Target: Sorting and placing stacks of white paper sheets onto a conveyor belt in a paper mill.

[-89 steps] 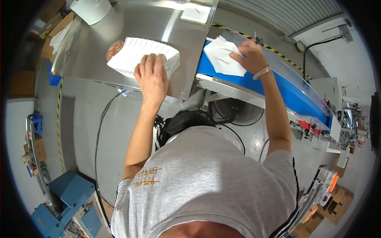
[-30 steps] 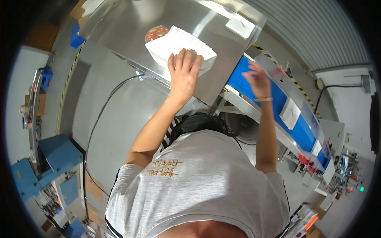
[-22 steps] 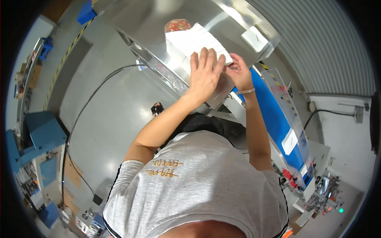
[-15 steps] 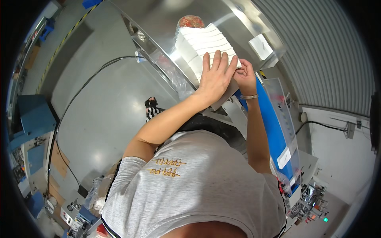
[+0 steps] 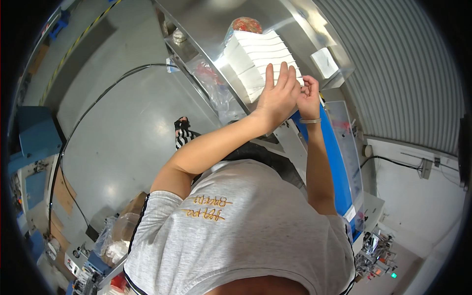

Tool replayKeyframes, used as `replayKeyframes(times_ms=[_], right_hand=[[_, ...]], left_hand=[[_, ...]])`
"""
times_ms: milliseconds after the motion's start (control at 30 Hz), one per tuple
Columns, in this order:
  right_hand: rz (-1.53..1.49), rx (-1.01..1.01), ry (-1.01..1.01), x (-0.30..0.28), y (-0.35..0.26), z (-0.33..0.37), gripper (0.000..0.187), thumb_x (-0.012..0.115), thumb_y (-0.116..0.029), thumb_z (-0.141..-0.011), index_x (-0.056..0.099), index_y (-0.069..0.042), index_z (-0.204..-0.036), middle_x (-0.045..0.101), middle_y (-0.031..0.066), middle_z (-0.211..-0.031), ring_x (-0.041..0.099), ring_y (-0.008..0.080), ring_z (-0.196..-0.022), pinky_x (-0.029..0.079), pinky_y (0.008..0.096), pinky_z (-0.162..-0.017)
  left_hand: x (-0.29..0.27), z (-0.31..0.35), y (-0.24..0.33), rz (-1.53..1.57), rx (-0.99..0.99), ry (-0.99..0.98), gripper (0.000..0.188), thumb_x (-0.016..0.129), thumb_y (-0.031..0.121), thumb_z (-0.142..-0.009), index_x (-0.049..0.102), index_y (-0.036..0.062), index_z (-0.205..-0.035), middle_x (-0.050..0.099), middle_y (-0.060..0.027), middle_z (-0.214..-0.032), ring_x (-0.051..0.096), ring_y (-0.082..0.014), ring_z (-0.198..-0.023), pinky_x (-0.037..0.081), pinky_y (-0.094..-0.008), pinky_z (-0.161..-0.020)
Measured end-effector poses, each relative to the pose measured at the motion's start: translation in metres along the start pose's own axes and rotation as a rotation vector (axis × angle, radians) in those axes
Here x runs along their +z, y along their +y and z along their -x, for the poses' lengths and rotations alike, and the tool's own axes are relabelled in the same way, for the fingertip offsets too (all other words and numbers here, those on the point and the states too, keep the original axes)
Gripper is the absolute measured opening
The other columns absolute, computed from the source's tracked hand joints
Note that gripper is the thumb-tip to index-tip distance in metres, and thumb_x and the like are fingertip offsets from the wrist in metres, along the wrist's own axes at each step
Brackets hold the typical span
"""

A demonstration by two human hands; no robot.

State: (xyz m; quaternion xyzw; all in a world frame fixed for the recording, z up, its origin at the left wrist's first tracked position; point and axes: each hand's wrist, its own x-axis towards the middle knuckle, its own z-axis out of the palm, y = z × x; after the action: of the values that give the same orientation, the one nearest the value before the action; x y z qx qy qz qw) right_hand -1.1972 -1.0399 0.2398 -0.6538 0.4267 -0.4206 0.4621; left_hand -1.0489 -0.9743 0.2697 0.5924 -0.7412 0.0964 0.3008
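Note:
A block of thin white sheets or pads (image 5: 268, 46), parted by several dark lines, lies on the shiny metal table in front of me. My left hand (image 5: 280, 98) is stretched flat over its near right part, fingers extended and nothing gripped. Beside it, at the block's right near edge, my right hand (image 5: 309, 98) has its fingers curled in a pinch. Whatever may be between those fingertips is too small to tell. A wrapped round object with a red and tan mottled top (image 5: 247, 24) touches the far end of the white block.
The metal table (image 5: 211, 24) has a raised right rim, with a white card (image 5: 324, 62) by it. A blue belt (image 5: 329, 167) with a clear guard runs along my right. Plastic bags (image 5: 216, 93) hang at the table's left edge. A black cable (image 5: 93, 113) crosses the floor.
My view has shifted slightly, so the table and white block sit further right. The left hand's outer fingers have drawn closer together, while both hands stay at the block's near right part.

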Motion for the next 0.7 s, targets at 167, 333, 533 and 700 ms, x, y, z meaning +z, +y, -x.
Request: replayKeyframes(times_ms=[167, 333, 533, 700], right_hand=[[0.104, -0.028, -0.043, -0.014, 0.009, -0.005, 0.045, 0.063, 0.009, -0.079, 0.044, -0.005, -0.117, 0.052, 0.0038, -0.104, 0.053, 0.0081, -0.089, 0.048, 0.0201, -0.071], [0.15, 0.007, -0.044, -0.007, -0.006, -0.008, 0.028, 0.061, -0.007, -0.089, 0.047, -0.003, -0.113, 0.056, 0.0022, -0.097, 0.054, 0.0082, -0.085, 0.045, 0.0213, -0.075], [0.198, -0.038, -0.087, -0.01, -0.003, -0.008, 0.021, 0.061, -0.01, -0.09, 0.051, -0.003, -0.107, 0.057, 0.0009, -0.095, 0.052, 0.0069, -0.082, 0.044, 0.0203, -0.072], [0.168, 0.032, -0.069, -0.015, 0.009, -0.012, 0.017, 0.062, -0.004, -0.087, 0.053, -0.004, -0.102, 0.056, 0.0007, -0.095, 0.051, 0.0063, -0.083, 0.043, 0.0195, -0.071]], left_hand=[[-0.017, -0.005, 0.01, -0.168, 0.084, -0.046, 0.042, 0.055, 0.024, -0.077, 0.059, -0.0001, -0.111, 0.042, -0.0232, -0.132, 0.032, -0.0418, -0.129, 0.019, -0.0633, -0.104], [-0.021, -0.017, 0.022, -0.29, 0.074, -0.207, 0.037, 0.055, 0.026, -0.08, 0.064, 0.004, -0.109, 0.037, -0.0203, -0.137, 0.024, -0.0412, -0.132, 0.014, -0.0632, -0.105], [-0.026, -0.018, 0.018, -0.289, 0.06, -0.328, 0.057, 0.06, 0.032, -0.08, 0.049, 0.0022, -0.128, 0.035, -0.022, -0.14, 0.023, -0.0426, -0.133, 0.009, -0.0655, -0.104], [-0.02, -0.018, 0.017, -0.292, -0.005, -0.29, 0.056, 0.059, 0.03, -0.08, 0.049, 0.0029, -0.129, 0.035, -0.0214, -0.14, 0.024, -0.042, -0.133, 0.01, -0.0647, -0.104]])
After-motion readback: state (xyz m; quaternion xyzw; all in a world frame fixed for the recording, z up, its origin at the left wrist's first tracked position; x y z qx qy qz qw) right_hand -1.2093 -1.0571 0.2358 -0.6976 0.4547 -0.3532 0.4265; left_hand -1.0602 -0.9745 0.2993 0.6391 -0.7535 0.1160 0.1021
